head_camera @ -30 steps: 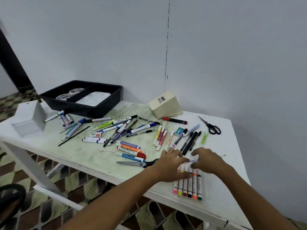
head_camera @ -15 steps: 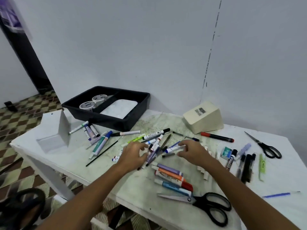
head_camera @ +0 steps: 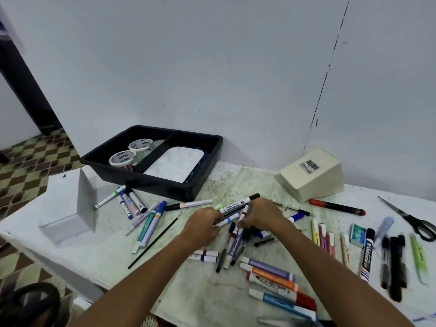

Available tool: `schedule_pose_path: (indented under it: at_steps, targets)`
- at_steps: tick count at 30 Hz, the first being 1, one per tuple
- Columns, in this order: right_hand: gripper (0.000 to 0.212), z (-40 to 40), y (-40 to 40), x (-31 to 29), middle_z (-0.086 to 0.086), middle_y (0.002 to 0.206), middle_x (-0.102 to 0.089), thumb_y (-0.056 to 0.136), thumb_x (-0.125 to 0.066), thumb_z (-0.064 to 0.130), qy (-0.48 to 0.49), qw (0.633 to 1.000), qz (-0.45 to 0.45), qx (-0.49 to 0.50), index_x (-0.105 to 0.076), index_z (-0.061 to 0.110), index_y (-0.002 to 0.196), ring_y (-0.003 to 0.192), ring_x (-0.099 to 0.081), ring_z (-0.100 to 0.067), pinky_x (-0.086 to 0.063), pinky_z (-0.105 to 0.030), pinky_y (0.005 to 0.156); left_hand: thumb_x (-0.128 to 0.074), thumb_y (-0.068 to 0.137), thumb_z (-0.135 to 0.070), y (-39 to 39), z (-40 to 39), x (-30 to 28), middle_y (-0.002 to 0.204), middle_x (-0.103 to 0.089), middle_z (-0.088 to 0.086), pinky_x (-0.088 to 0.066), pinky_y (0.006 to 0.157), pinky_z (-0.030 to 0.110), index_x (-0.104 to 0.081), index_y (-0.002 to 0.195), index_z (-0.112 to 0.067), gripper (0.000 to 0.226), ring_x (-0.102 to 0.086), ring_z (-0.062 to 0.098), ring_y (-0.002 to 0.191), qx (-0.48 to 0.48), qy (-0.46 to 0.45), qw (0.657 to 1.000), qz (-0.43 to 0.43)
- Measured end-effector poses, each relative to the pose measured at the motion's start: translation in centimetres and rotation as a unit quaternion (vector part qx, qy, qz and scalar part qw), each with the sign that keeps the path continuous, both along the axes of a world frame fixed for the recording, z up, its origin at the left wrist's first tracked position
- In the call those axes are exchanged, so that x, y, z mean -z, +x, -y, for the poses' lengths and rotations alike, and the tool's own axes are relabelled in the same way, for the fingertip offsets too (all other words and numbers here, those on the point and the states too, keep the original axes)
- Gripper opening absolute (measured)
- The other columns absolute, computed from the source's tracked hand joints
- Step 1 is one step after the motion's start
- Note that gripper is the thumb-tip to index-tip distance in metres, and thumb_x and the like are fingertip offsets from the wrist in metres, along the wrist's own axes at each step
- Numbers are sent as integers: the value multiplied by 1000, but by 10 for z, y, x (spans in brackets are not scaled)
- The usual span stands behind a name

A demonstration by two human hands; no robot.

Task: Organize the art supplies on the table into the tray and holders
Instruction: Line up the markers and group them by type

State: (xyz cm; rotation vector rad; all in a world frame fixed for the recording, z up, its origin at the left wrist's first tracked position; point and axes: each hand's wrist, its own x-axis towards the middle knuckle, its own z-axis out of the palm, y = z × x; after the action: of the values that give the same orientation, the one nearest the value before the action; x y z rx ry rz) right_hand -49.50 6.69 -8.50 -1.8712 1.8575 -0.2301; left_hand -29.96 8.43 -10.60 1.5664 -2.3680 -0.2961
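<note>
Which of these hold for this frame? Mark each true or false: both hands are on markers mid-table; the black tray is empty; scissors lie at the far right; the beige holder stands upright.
1. Both hands, left and right, grip markers mid-table: true.
2. The black tray is empty: false, it holds two tape rolls and a white palette.
3. Scissors lie at the far right: true.
4. The beige holder stands upright: false, it lies tipped over.

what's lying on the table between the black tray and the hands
In the head view, a black-capped white pen lies between the black tray and the left hand.
</note>
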Motion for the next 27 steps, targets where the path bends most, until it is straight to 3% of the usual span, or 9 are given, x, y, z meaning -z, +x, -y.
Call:
schedule_pose_path:
  at_steps: [5,9,13,16,19,23,27]
  targets:
    - [66,3,3,3,-2,112,-58,63,-85,46,-6,1000,14,12,-57,17,116,101,-57,-21,-46,-30,75,-62,84,-14,-3,2,1,103,-67,9,-48,78,35,-64,119,-15,35,-60,27,94,12,-16,999,34]
    - [64,5,7,3,-4,107,-63,66,-82,46,1,1000,2,11,-60,12,115,94,-61,-22,-49,-31,74,-57,84,-14,-5,2,1,100,-66,10,-46,74,36,-60,117,-11,33,-60,28,92,-6,-25,999,37]
    - [58,4,9,10,-4,101,-62,59,-79,61,0,1000,-22,7,-62,18,93,95,-59,-25,-51,-34,75,-59,83,-13,-4,4,2,96,-67,9,-49,76,39,-60,116,-9,34,-61,27,90,-31,-20,999,-28]
    - [71,5,7,13,-5,112,-57,55,-83,59,3,1000,7,14,-62,18,109,104,-55,-26,-51,-39,84,-58,84,-8,-2,8,5,97,-65,10,-47,79,36,-56,124,-7,40,-59,26,93,-34,-3,997,-67]
    - [73,5,7,9,-4,110,-55,55,-87,51,2,999,44,18,-55,17,112,98,-55,-23,-51,-39,82,-58,88,-5,-2,10,6,88,-59,3,-45,78,29,-51,133,-6,46,-53,17,85,-50,24,989,-138]
    - [61,5,9,7,-7,92,-62,64,-87,21,-1,986,167,21,-43,16,107,76,-60,-21,-50,-36,68,-60,88,1,-8,8,-7,82,-61,-1,-47,62,14,-41,142,-10,59,-56,11,72,-91,86,947,-295]
    - [50,2,10,3,-6,69,-57,75,-73,-4,-26,953,296,54,-41,15,109,49,-51,-11,-40,-24,47,-57,88,8,-10,7,-16,77,-64,22,-48,62,28,-19,152,-21,80,-53,17,66,-116,188,867,-447]
